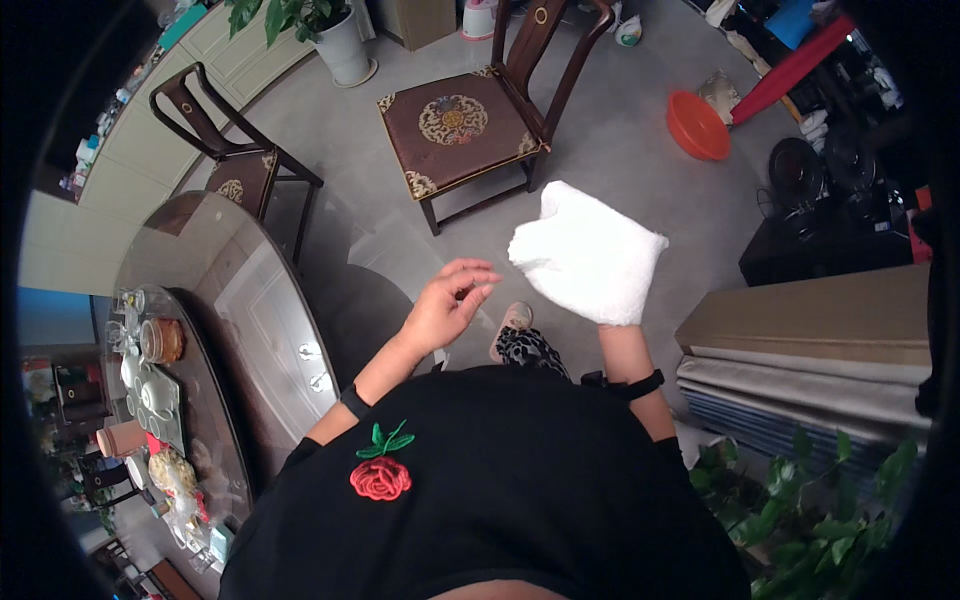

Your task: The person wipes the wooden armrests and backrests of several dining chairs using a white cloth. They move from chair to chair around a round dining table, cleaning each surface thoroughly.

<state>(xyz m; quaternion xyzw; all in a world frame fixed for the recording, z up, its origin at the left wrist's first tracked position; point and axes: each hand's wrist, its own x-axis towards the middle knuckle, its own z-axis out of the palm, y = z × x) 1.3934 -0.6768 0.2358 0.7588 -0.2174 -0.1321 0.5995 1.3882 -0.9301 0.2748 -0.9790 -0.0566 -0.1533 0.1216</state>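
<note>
A white cloth [589, 251], folded or worn like a mitt, covers my right hand; only the wrist and forearm show below it, so the fingers are hidden. My left hand [456, 300] is raised to the left of the cloth, apart from it, with its fingers bent, a gap between thumb and fingers, and nothing in it. Beyond the cloth stands a dark wooden chair with a brown patterned seat cushion [452, 124]. Below my hands one shoe [512, 328] shows on the grey floor.
On the left is a round glass-topped table [262, 322] holding a teapot [157, 394], a jar [162, 340] and bags. A second chair [240, 176], a potted plant [345, 49] and an orange basin [697, 126] stand farther off. Folded fabric [795, 375] and leafy plants [810, 517] are at right.
</note>
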